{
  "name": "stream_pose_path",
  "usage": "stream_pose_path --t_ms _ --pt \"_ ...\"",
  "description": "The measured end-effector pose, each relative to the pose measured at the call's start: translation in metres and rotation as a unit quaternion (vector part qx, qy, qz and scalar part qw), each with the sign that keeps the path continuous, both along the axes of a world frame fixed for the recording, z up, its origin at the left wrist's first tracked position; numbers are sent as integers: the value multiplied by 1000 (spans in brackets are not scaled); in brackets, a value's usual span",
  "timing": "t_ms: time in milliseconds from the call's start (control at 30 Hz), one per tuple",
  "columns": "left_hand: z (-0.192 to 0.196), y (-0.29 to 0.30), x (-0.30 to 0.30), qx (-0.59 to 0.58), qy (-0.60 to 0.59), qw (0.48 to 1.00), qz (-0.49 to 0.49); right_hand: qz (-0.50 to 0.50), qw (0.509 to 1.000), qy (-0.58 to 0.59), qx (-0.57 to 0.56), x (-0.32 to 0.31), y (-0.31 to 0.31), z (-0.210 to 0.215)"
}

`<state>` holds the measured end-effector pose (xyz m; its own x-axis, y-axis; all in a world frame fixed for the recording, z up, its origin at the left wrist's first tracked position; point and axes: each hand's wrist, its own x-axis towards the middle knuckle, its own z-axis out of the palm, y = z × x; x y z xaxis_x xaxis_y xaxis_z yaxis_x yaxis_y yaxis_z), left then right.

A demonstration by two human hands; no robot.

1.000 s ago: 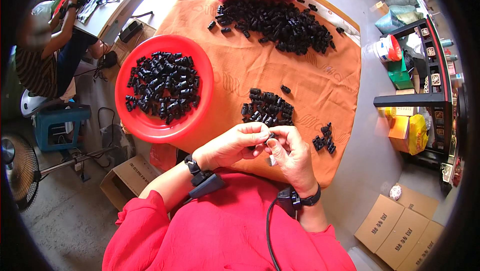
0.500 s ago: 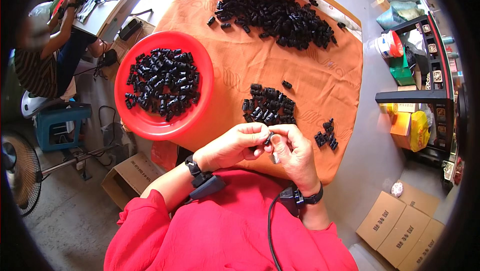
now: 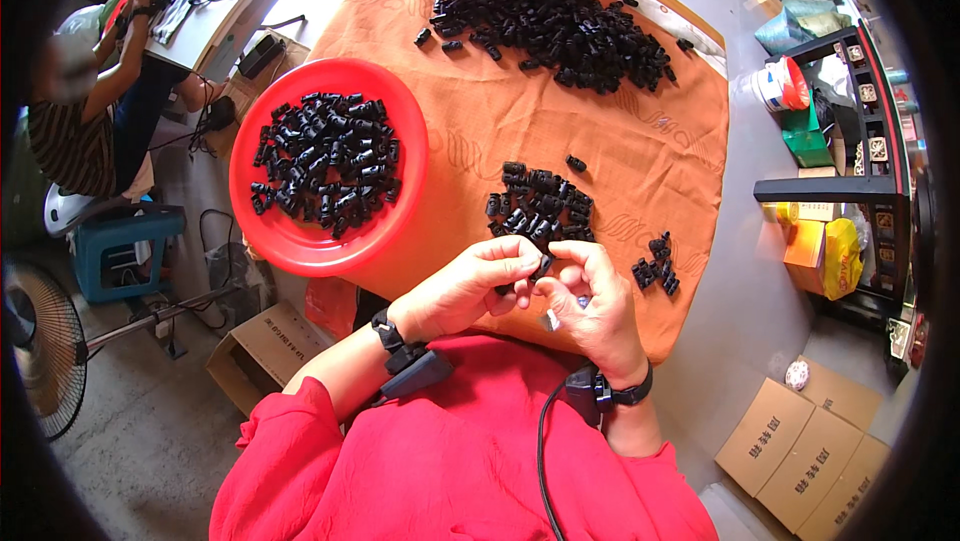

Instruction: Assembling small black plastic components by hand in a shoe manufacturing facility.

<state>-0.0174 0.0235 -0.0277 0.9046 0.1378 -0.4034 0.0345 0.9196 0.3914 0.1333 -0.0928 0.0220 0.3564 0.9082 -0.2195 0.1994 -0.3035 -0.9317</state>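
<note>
light: bright, even daylight | shadows: soft, short | glare: mild sheen on round red plastic tray (image 3: 300,251) | focus: sharp centre | edges: fisheye bending, black vignette corners

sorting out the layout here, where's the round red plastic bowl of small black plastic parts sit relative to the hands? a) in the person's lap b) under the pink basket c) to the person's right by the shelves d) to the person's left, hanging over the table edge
d: the round red plastic bowl lies left of both hands, overhanging the edge of the orange cloth-covered table, while the left hand and right hand pinch one small black plastic part.
</note>
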Motion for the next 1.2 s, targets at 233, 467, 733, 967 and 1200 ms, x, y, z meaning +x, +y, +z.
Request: stream_pose_path --t_ms 233,467,733,967,1200 --pt "2 -4 3 35 17 999 17 46 986 -154 43 -1 0 -6" --pt "-14 -6 1 -38 -42 998 -7 22 984 -122 127 -2 -2 -14" --pt "-16 -12 2 -56 -16 998 22 38 991 -108 74 -3 -5 -6" --pt "-13 -13 2 -27 -39 998 33 46 989 -84 109 -5 -4 -11" --pt "-7 -16 0 42 -11 999 24 21 998 -10 51 -8 -4 -5"
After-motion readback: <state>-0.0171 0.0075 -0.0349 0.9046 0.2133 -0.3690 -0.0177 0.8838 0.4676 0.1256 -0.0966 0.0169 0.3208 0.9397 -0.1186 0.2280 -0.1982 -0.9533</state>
